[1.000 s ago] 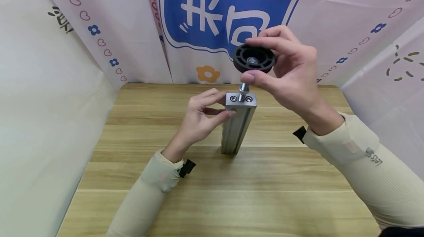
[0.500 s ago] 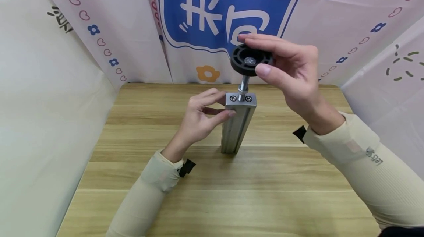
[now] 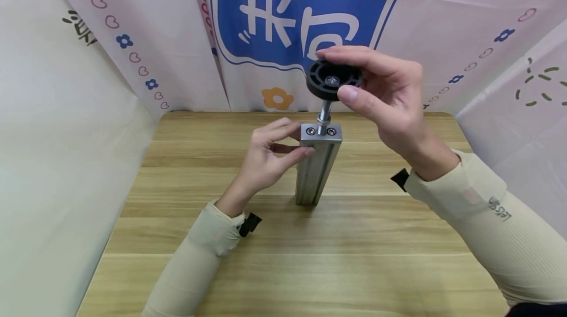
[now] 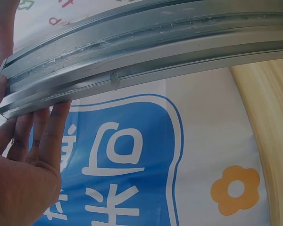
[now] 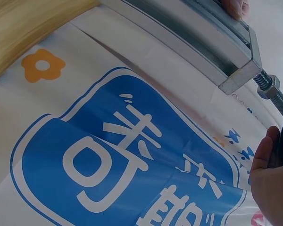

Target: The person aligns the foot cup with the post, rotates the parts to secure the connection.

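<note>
An aluminium profile stands upright on the wooden table, its end plate fixed by two screws. My left hand grips it near the top, thumb on the near side and fingers behind. From the plate's middle rises the threaded stem of a levelling foot, with a hex nut partway up. Its round black base faces upward and leans slightly. My right hand holds this base at its right side, thumb on the near rim and fingers along the far rim. The left wrist view shows the slotted profile close up.
The wooden table extends around the profile. A printed cloth with a blue sign hangs at the back edge, and pale cloth walls stand to both sides.
My right thumb has slid rightward along the black base and the fingers have shifted over the far rim. The base has moved slightly left. My left hand keeps its hold.
</note>
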Tool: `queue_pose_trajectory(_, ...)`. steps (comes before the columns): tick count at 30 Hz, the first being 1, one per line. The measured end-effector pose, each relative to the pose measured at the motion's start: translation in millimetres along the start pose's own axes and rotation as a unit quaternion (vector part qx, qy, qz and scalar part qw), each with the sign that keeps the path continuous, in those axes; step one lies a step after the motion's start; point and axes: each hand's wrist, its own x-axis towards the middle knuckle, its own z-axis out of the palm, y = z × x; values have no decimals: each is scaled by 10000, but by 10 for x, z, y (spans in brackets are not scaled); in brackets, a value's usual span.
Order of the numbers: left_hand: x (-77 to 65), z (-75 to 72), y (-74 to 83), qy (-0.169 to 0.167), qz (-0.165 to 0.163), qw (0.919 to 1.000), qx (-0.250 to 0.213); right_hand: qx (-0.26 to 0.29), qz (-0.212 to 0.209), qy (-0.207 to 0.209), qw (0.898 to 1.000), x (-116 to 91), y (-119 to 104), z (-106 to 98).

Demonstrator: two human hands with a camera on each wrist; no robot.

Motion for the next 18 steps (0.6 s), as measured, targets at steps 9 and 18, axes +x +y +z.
queue_pose_trajectory(9,-1,0,-3,5,-33,10000,-5,-52,-29,101,9999,-2,16,20)
queue_pose_trajectory(18,-10,-7,-7,1,-38,10000,13,-156,69,342,9993,3,37,71)
